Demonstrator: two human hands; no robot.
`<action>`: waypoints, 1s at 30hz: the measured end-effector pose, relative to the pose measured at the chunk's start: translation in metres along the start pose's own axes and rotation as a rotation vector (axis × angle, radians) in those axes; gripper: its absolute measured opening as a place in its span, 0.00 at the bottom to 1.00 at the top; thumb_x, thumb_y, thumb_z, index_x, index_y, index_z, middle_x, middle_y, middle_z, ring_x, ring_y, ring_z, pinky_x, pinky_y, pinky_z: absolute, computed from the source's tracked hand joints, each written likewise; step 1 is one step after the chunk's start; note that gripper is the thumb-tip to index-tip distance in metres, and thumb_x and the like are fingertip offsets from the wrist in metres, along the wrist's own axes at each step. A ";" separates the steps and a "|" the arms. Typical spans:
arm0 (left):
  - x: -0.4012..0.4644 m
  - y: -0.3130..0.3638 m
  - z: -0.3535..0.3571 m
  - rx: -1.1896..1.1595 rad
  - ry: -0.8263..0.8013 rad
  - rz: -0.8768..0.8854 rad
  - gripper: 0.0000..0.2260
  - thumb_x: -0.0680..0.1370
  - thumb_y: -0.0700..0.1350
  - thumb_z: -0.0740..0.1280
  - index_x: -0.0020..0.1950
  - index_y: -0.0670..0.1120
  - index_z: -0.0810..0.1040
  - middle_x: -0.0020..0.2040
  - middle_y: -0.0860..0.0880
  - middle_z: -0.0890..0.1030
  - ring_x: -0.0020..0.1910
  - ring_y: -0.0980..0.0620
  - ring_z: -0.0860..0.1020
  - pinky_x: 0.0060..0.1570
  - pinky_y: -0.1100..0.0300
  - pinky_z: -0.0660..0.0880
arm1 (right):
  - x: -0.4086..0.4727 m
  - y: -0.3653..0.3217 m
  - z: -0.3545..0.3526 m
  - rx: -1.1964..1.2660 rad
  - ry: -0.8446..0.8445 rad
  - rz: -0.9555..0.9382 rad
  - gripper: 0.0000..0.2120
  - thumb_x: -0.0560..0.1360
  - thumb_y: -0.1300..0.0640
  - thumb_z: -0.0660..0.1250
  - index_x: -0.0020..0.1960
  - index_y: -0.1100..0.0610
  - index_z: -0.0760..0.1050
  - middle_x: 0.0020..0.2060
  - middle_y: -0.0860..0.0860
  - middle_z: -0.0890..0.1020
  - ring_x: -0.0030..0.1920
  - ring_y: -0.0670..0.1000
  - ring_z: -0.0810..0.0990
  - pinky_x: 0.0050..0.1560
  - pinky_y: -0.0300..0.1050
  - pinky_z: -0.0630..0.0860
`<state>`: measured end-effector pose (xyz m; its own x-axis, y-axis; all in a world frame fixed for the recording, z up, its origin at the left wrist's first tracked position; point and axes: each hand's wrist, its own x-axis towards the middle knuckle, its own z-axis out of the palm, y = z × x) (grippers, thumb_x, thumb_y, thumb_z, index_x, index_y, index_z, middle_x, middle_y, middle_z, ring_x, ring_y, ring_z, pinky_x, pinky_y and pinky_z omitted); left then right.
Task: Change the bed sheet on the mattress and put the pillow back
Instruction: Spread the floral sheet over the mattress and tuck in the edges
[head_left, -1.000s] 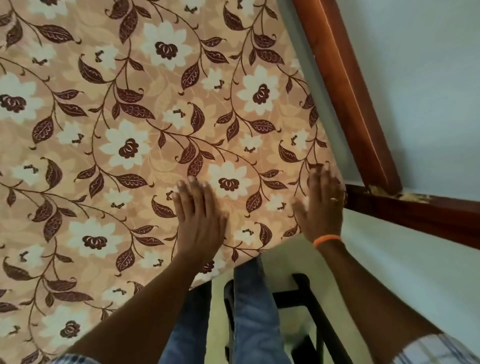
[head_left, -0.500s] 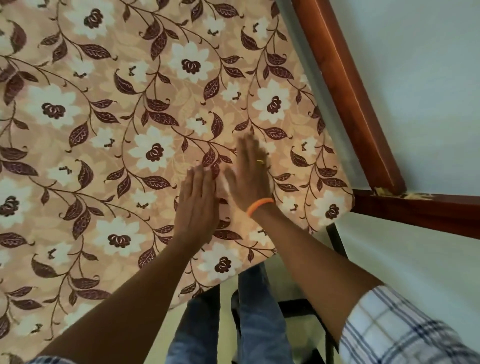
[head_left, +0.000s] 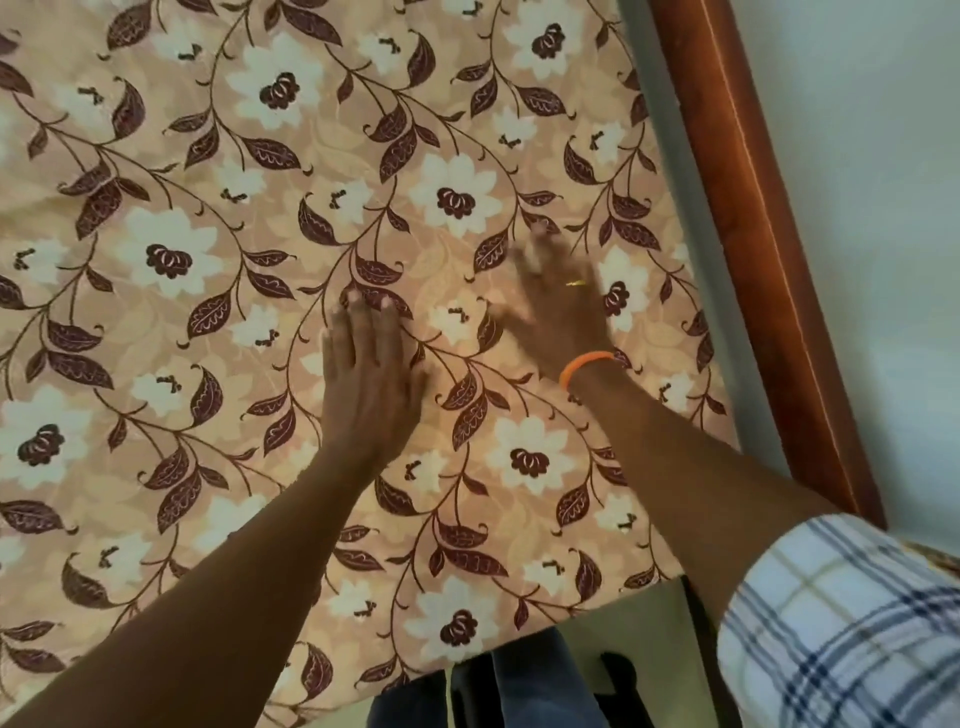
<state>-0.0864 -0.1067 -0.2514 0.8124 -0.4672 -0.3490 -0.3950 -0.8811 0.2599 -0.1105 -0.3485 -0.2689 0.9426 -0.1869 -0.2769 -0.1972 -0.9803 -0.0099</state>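
Note:
A tan bed sheet (head_left: 218, 322) with white flowers and dark brown leaves covers the mattress and fills most of the view. My left hand (head_left: 371, 374) lies flat on the sheet near the middle, fingers straight and together. My right hand (head_left: 558, 301), with an orange band at the wrist and a ring, presses flat on the sheet a little to the right; it is blurred by motion. Neither hand holds anything. No pillow is in view.
A brown wooden bed frame rail (head_left: 753, 234) runs along the sheet's right side against a pale wall (head_left: 872, 156). Below the sheet's near edge I see my blue jeans (head_left: 530, 686), a dark metal frame (head_left: 618, 670) and pale floor.
My right hand slid from the near right corner inward over the sheet, then back rightward a little. Both hands now lie farther from the near edge, and the view has come closer.

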 end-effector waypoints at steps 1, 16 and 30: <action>0.002 0.004 0.002 0.019 -0.029 0.000 0.35 0.82 0.62 0.47 0.80 0.41 0.39 0.78 0.35 0.38 0.77 0.35 0.37 0.76 0.42 0.40 | -0.003 0.027 -0.002 0.000 -0.005 0.082 0.36 0.78 0.33 0.46 0.79 0.50 0.44 0.79 0.55 0.47 0.78 0.58 0.48 0.75 0.63 0.50; 0.078 0.040 -0.039 -0.167 0.195 -0.076 0.20 0.83 0.44 0.53 0.73 0.35 0.65 0.74 0.34 0.65 0.75 0.36 0.60 0.75 0.41 0.59 | 0.076 -0.057 -0.057 0.300 0.043 -0.142 0.31 0.81 0.46 0.53 0.79 0.58 0.49 0.79 0.57 0.50 0.78 0.56 0.48 0.77 0.57 0.46; 0.139 -0.007 -0.048 0.018 0.151 0.006 0.31 0.83 0.59 0.49 0.79 0.40 0.52 0.80 0.37 0.53 0.79 0.39 0.50 0.77 0.43 0.51 | 0.157 0.050 -0.057 0.272 0.110 0.625 0.40 0.78 0.33 0.48 0.79 0.57 0.43 0.78 0.59 0.47 0.78 0.59 0.46 0.75 0.62 0.44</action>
<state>0.0497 -0.1617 -0.2581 0.8646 -0.4572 -0.2083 -0.4066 -0.8803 0.2445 0.0424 -0.4307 -0.2583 0.6488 -0.7313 -0.2103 -0.7597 -0.6383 -0.1242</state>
